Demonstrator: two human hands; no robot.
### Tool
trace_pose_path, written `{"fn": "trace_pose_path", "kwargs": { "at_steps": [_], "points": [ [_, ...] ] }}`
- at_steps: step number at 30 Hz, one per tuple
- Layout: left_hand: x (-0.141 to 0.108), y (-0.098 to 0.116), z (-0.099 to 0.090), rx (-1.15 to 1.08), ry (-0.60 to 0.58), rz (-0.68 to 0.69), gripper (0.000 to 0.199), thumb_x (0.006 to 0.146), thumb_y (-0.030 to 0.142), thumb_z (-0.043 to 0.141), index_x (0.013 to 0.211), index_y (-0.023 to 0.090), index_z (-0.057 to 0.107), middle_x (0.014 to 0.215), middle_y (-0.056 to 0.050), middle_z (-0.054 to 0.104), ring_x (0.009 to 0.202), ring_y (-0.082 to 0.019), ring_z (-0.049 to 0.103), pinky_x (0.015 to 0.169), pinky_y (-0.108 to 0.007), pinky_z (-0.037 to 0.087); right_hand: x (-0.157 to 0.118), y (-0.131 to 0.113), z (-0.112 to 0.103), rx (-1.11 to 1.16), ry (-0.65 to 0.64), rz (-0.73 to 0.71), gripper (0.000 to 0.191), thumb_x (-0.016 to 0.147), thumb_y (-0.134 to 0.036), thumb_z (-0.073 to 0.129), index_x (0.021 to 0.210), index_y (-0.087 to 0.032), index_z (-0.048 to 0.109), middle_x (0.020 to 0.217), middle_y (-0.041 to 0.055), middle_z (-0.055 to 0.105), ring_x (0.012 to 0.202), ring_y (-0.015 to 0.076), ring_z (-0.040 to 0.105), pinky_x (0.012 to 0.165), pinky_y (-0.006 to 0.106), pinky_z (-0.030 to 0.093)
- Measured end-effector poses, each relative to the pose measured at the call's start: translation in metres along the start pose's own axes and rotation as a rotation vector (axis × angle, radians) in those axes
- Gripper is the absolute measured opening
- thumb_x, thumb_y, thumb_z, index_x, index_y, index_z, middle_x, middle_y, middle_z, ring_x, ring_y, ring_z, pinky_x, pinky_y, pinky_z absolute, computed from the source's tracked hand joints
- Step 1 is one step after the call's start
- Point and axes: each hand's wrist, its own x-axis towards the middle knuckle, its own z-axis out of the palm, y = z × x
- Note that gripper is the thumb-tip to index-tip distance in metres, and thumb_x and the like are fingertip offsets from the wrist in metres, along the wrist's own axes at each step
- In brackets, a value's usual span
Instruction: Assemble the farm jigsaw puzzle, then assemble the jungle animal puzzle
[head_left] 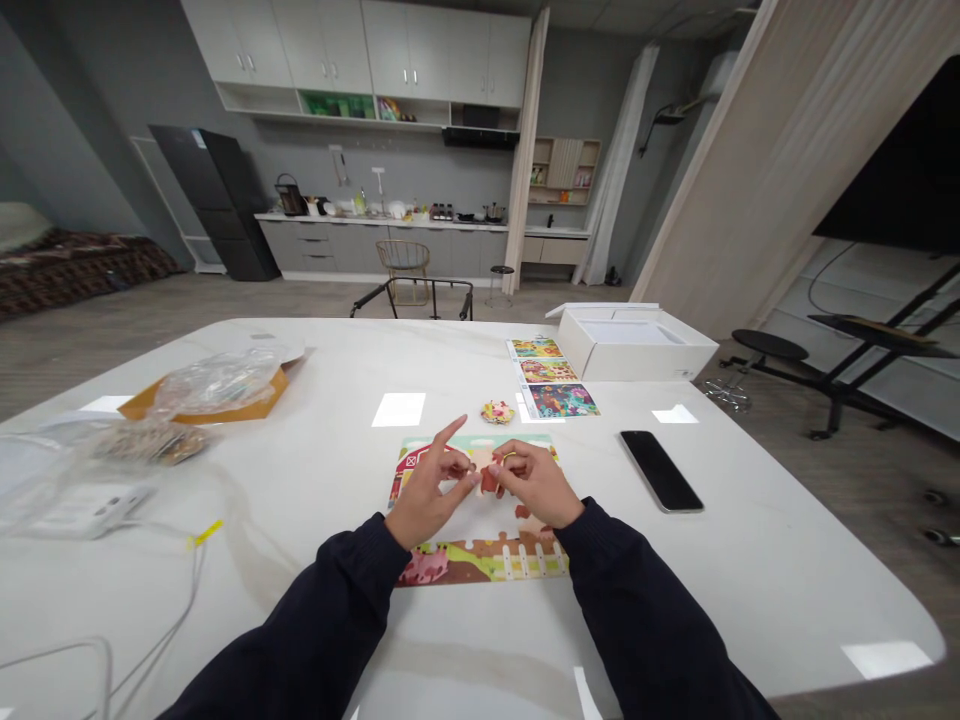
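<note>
A partly assembled farm jigsaw puzzle (534, 565) lies on the table, with a red barn at its upper left and a white fence along its lower edge. Above its middle, a brown and cream puzzle piece (489, 479) is pinched in my right hand (536, 483). My left hand (433, 492) meets the same piece at its left edge with thumb and curled fingers, while one finger points up. Its exact grip is partly hidden. Just beyond the puzzle sits a small pile of loose pieces (497, 412).
Picture sheets (559, 400) and a white box (637, 345) stand at the back right. A phone (660, 471) lies to the right. On the left are plastic wrapping (217, 385), bagged pieces (154, 440), a white power strip (94, 510) and a cable (187, 600).
</note>
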Motion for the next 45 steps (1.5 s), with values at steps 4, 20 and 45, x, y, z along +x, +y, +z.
{"fn": "trace_pose_path", "kwargs": {
  "at_steps": [4,20,45],
  "points": [
    [0.002,0.000,0.003,-0.093,0.088,-0.044,0.065,0.087,0.038,0.074,0.141,0.024,0.042,0.080,0.002,0.063,0.077,-0.015,0.065,0.081,-0.032,0.058,0.002,0.000,-0.003,0.076,-0.017,0.061,0.039,0.082,-0.056,0.074,0.087,-0.023,0.053,0.071,0.0037,0.078,0.056,0.0185,0.069,0.051,0.027,0.048],
    [0.006,-0.007,-0.007,0.018,0.235,-0.082,0.029,0.088,0.040,0.074,0.107,0.018,0.073,0.087,-0.004,0.074,0.078,-0.017,0.071,0.075,-0.030,0.059,0.005,0.008,-0.008,0.075,-0.021,0.087,0.041,0.084,-0.057,0.072,0.078,-0.016,0.071,0.082,0.0105,0.080,0.059,0.0171,0.071,0.055,0.027,0.046],
    [-0.002,0.005,-0.001,0.102,-0.105,0.007,0.051,0.090,0.030,0.073,0.136,0.025,0.050,0.081,0.003,0.063,0.073,-0.013,0.063,0.076,-0.029,0.054,-0.002,0.002,0.000,0.203,-0.103,0.098,0.053,0.080,-0.031,0.077,0.121,-0.027,0.044,0.081,-0.0054,0.062,0.063,0.0121,0.063,0.050,0.021,0.048]
  ]
}}
